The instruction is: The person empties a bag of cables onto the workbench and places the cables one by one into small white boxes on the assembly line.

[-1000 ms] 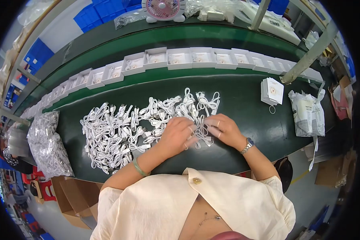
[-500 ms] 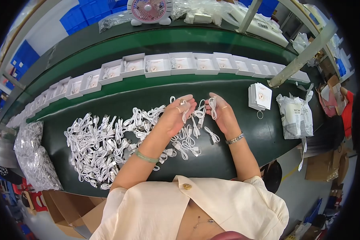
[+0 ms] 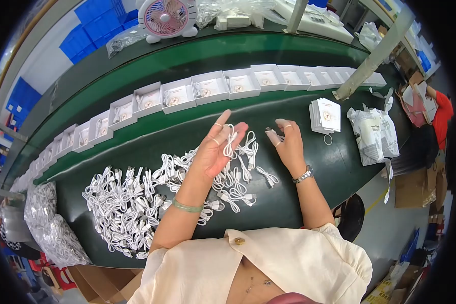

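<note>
My left hand [image 3: 211, 152] is raised over the green tabletop, fingers partly spread, with a coiled white USB cable [image 3: 230, 142] held at the thumb and palm. To its right, my right hand [image 3: 290, 147] has thumb and forefinger close together on a second cable's small metallic end [image 3: 268, 130]; the rest of that cable is hidden. Beneath and left of my hands lies a large heap of coiled white USB cables [image 3: 124, 202]. A few more cables [image 3: 236, 187] lie loose below my left hand, and a single one [image 3: 267, 177] rests between my forearms.
Open white boxes [image 3: 177, 98] line the green ledge behind, some with cables inside. A stack of white cards [image 3: 325, 115] and a white plastic package [image 3: 374, 136] stand right. Bagged cables [image 3: 55, 228] lie left. A slanted post [image 3: 375, 58] rises at right; a pink-and-white fan [image 3: 166, 17] stands at the back.
My hands have moved apart a little, and the left fingers have spread. My right hand has turned, so its cable shows only its end. The whole view has shifted and tilted.
</note>
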Tool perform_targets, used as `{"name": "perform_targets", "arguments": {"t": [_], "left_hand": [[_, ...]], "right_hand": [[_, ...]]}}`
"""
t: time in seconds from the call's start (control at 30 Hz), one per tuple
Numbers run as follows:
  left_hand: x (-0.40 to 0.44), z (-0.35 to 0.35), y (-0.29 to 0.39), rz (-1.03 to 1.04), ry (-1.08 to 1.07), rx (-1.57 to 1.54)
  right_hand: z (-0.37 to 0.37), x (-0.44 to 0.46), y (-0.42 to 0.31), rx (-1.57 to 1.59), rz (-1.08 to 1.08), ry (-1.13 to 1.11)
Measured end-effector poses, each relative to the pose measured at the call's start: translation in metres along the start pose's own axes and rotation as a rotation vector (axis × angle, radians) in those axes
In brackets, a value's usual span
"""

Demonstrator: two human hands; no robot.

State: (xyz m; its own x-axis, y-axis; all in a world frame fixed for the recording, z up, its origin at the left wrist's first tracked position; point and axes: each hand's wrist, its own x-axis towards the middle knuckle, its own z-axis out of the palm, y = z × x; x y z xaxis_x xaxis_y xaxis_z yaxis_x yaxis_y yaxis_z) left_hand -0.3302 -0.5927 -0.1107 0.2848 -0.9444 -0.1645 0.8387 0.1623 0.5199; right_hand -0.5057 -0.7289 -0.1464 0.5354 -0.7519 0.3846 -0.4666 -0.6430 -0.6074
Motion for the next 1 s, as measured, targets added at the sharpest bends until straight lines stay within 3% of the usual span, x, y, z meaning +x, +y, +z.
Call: {"name": "perform_targets", "arguments": {"t": [0.17,0.23,0.37,0.53,0.63,0.73,0.83,1.0], "left_hand": [[0.003,-0.013,-0.002,0.096,0.097,-0.145],[0.001,-0.020,-0.004,0.109,0.066,-0.113],[0.001,-0.018,-0.011,0.038,0.033,-0.056],[-0.003,-0.015,-0.013,-0.067,-0.083,0.059],[0.003,-0.016,-0.021,-0.117,-0.167,-0.002],[0.005,-0.010,-0.026,-0.033,-0.078,0.058],[0.005,-0.001,-0.029,0.068,-0.091,0.158],[0.006,-0.004,-0.032,0.030,-0.122,0.232]], "right_hand": [[-0.004,-0.003,0.002,0.014,-0.070,-0.032],[-0.005,-0.003,0.003,-0.055,-0.101,0.060],[-0.011,-0.006,-0.001,-0.159,-0.191,0.035],[0.001,0.000,0.014,-0.163,-0.103,-0.030],[0.004,0.011,0.028,-0.110,-0.098,-0.023],[0.007,0.033,0.038,0.076,0.000,-0.062],[0.011,0.069,0.041,0.222,-0.028,-0.004],[0.040,0.140,0.043,0.205,-0.136,0.104]]}}
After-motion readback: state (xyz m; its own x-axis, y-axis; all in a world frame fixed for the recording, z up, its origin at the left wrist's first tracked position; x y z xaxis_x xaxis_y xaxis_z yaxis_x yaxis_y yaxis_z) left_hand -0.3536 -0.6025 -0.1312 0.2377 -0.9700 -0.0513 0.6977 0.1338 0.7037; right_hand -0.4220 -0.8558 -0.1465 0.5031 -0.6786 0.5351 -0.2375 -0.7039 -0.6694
